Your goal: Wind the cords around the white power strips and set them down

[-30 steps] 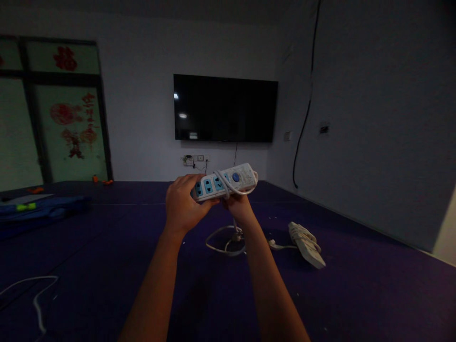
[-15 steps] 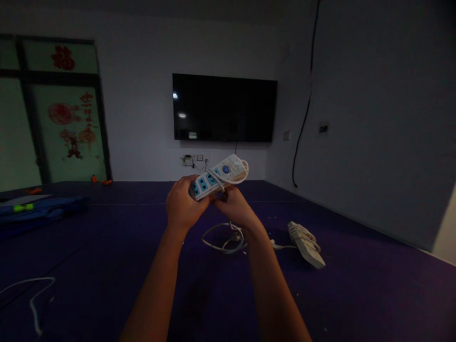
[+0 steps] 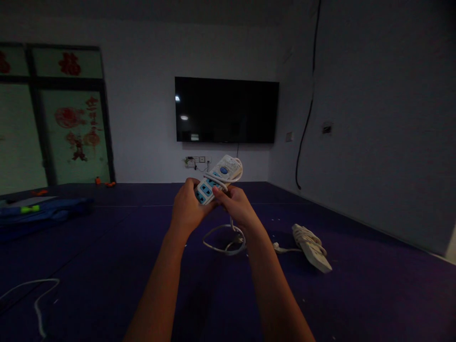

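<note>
A white power strip (image 3: pixel 228 166) with blue sockets and a blue switch is held up in front of me, tilted, its upper end to the right. My left hand (image 3: pixel 187 203) is closed around its lower left end. My right hand (image 3: pixel 236 203) grips it from below and to the right, the thumb on the strip's edge by the cord. A turn of white cord (image 3: pixel 233 179) wraps across the strip near the switch. More of the cord hangs down in a loose loop (image 3: pixel 206 242) below my hands; its far end is partly hidden by my right forearm.
On the purple floor (image 3: pixel 117 280), a second power strip (image 3: pixel 317 254) lies to the right, wrapped in its cord. A white cable (image 3: pixel 39 304) lies at lower left, blue cloth (image 3: pixel 53 211) at far left. A television (image 3: pixel 228 110) hangs on the wall; a black cable (image 3: pixel 306 118) dangles at right.
My right thumb has come up onto the strip's edge by the cord. The strip has tilted slightly more upright. The view has shifted a little, moving the room slightly right and down.
</note>
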